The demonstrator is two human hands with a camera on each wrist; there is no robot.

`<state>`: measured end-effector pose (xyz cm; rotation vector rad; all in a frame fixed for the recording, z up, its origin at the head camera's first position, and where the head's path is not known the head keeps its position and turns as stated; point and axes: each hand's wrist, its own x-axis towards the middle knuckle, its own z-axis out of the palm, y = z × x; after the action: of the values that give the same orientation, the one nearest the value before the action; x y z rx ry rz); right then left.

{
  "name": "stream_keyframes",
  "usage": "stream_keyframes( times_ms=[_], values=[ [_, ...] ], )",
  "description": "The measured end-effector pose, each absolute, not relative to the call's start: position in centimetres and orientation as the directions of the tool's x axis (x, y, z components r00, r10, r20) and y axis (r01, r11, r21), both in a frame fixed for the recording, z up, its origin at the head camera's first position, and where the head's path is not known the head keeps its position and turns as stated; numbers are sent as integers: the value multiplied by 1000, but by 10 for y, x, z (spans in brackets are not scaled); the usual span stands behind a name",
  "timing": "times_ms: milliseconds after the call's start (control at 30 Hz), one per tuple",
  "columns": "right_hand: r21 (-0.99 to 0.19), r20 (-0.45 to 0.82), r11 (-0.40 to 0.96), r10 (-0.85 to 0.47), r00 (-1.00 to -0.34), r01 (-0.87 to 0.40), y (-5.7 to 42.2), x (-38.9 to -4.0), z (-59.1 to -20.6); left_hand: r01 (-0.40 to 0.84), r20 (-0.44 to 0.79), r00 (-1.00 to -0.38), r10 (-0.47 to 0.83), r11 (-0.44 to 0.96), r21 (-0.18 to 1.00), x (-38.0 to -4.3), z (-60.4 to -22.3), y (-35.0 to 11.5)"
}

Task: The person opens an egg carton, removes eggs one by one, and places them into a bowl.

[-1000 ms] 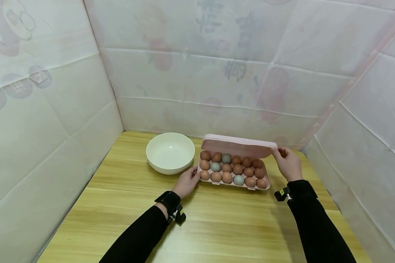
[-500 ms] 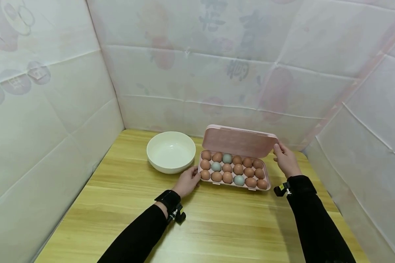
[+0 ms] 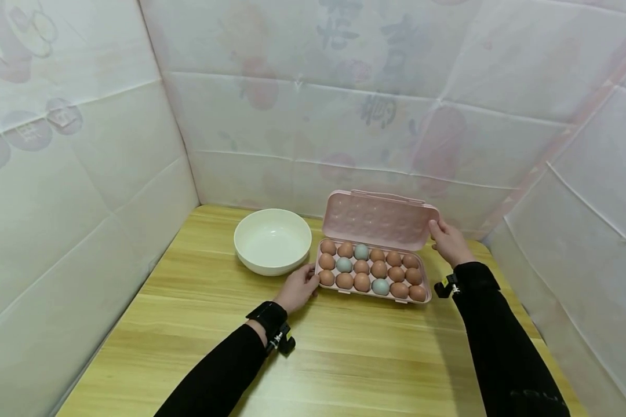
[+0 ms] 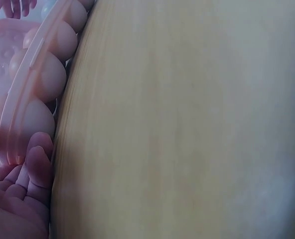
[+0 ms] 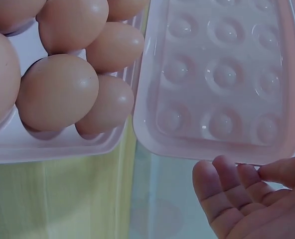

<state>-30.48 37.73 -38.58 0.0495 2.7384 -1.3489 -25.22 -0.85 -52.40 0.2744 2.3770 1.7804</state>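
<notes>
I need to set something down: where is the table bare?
The tabletop is bare in front of the egg carton, between left sleeve and right sleeve, and left of the bowl. Crowded: the carton's left end, by bowl and left hand, and its right, where the right hand holds the lid.

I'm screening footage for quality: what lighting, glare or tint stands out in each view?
Head: bright, with a small highlight inside the bowl and soft shadow beside the right sleeve; left wrist: dim, purplish over the left hand; right wrist: cool cast, tiny glints on the lid.
</notes>
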Motion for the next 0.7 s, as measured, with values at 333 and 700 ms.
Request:
stream_keyframes(
  times_ms=[333, 700],
  values=[
    [-773, -101, 631, -30, -994, 59, 375, -309, -388, 56, -15, -972, 234, 290, 955, -250, -522, -8],
    [-785, -107, 616, -21, -994, 72, 375, -305, -390, 58, -13, -969, 245, 281, 958, -250, -523, -8]
  ],
)
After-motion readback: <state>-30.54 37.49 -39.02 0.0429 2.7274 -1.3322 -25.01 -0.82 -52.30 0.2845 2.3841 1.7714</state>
